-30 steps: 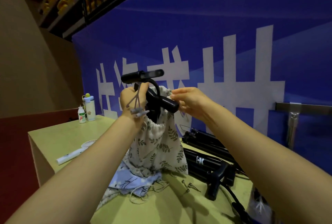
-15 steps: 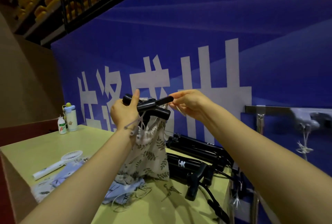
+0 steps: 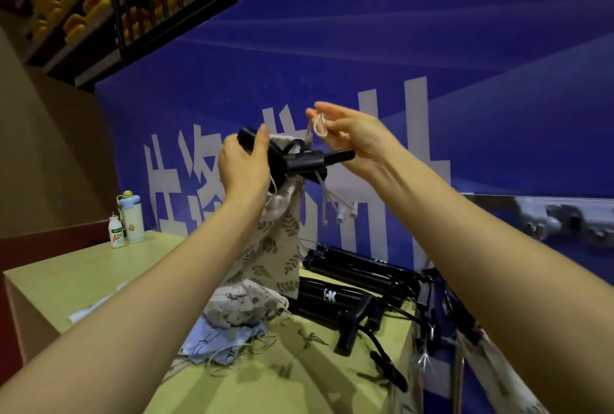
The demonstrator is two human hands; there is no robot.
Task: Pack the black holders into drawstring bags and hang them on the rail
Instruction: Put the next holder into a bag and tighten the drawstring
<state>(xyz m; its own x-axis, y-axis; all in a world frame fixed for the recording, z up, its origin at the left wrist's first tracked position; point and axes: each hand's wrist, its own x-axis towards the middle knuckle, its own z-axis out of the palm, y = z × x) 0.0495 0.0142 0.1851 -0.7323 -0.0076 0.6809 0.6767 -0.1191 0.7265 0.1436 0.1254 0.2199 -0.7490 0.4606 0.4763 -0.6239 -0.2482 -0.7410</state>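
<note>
A leaf-print drawstring bag [image 3: 277, 247] is held upright above the worktop [image 3: 66, 277], its lower end down among the other things lying there. A black holder [image 3: 294, 158] is seen projecting from the gathered mouth of the bag, with most of its length hidden inside the cloth. The left hand [image 3: 244, 167] is curled round the top of the holder and the bunched bag mouth, the thumb laid along the black bar. The right hand [image 3: 357, 136] is raised just above the holder, and a loop of the white drawstring [image 3: 319, 126] is pinched between its thumb and fingertips. The loose cord ends [image 3: 345, 214] are seen hanging below the holder, in front of the blue banner [image 3: 365, 48].

On the worktop, more black holders [image 3: 349, 280] are laid side by side towards the right edge. Just beside them a grey printed bag [image 3: 239, 307] is heaped on a pale blue bag [image 3: 219, 340], with small metal clips [image 3: 310, 337] nearby. Two bottles [image 3: 128, 224] are stood at the far left corner. A metal rail [image 3: 498, 204] is mounted at the right; what is on it is too blurred to tell.
</note>
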